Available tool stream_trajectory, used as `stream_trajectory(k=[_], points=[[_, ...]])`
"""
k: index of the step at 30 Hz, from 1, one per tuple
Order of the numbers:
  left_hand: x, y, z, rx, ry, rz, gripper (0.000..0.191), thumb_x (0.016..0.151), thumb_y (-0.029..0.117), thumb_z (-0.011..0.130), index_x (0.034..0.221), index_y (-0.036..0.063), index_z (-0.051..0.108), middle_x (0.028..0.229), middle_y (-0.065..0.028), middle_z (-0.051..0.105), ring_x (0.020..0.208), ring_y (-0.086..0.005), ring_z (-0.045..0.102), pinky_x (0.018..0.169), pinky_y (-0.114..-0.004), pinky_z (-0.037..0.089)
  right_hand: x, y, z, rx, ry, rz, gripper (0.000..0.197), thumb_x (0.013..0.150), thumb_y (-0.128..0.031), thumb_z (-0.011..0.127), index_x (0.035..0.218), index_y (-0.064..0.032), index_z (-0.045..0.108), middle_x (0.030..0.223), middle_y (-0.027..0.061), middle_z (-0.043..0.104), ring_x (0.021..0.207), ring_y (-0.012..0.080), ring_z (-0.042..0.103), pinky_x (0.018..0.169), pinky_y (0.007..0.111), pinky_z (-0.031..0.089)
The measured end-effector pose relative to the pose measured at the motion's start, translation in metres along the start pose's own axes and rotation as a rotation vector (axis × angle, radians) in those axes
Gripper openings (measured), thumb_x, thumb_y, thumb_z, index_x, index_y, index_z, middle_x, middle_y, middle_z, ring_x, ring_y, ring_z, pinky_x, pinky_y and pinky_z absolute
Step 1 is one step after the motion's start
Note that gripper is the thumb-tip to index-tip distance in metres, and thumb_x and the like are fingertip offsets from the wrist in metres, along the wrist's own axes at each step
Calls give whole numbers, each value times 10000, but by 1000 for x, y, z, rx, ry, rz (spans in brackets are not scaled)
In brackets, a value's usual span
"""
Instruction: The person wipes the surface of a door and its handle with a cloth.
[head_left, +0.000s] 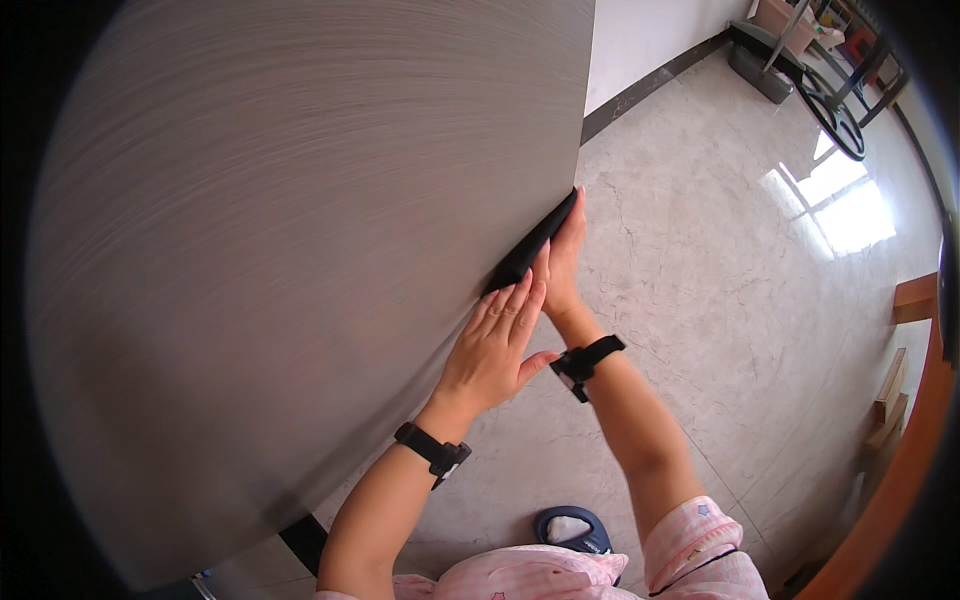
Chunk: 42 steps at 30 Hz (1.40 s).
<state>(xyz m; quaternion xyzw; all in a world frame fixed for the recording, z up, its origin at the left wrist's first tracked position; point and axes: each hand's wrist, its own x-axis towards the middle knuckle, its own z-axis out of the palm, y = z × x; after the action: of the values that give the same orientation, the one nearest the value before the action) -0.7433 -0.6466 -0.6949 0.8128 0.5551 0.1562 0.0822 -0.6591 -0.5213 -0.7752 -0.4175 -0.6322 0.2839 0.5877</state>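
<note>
A large grey panel (337, 187) with a fine brushed grain fills the left of the head view. At its right edge lies a flat black piece (529, 247), its material not clear, slanting along the panel's corner. My left hand (495, 345) rests with extended fingers against the black piece's lower end. My right hand (564, 255) is upright along the outer side of the piece, its palm side towards it and its fingertips near the top end. The two hands meet at the fingers. Whether my right fingers grip the piece is hidden. Each wrist wears a black strap with a small device.
Grey tiled floor (660, 247) lies right of the panel. A white wall with dark skirting (637, 94) stands behind. A dustpan (761, 71) and a round black metal base (832, 112) are at the upper right. An orange-brown wooden frame (900, 480) curves along the right.
</note>
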Motion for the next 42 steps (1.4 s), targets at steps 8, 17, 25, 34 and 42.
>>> stream_trajectory(k=[8, 17, 25, 34, 42], points=[[31, 16, -30, -141, 291, 59, 833, 857, 495, 505, 1386, -55, 172, 1419, -310, 175, 1307, -471, 196, 1049, -531, 185, 73, -68, -3, 258, 84, -180, 632, 762, -289, 597, 1234, 48, 346, 1122, 219, 485, 972, 341, 516, 831, 384, 413], [31, 4, 13, -182, -55, -96, 815, 850, 370, 569, 1394, -45, 126, 1431, -247, 210, 1331, -372, 219, 1075, -453, 213, -2, 38, 17, 81, 42, 199, 538, 899, -491, 390, 1083, -3, 519, 1006, 172, 566, 989, 330, 508, 906, 384, 363], [19, 11, 1, -301, -7, -97, 837, 845, 492, 525, 1405, -4, 148, 1426, -267, 202, 1324, -392, 227, 1056, -502, 216, -14, 1, 32, 388, 207, 755, 650, 934, -502, 299, 1358, -11, 258, 1393, 219, 261, 1293, 346, 220, 1056, 427, 171], [-40, 31, -58, 142, 536, 146, 774, 785, 581, 567, 1271, 15, 360, 1344, -292, 260, 1237, -426, 311, 1008, -527, 276, 4, -150, 16, 241, 56, -70, 755, 873, -516, 356, 1424, -30, 180, 1486, 216, 68, 1366, 416, -7, 1023, 593, -36], [10, 16, -2, 6, 139, 65, 809, 793, 465, 609, 1375, 35, 247, 1432, -272, 194, 1318, -442, 199, 1062, -469, 224, -28, -17, 27, -83, 199, 87, 651, 908, -388, 362, 1437, -81, 139, 1494, 175, 86, 1377, 363, 62, 1034, 604, 37]])
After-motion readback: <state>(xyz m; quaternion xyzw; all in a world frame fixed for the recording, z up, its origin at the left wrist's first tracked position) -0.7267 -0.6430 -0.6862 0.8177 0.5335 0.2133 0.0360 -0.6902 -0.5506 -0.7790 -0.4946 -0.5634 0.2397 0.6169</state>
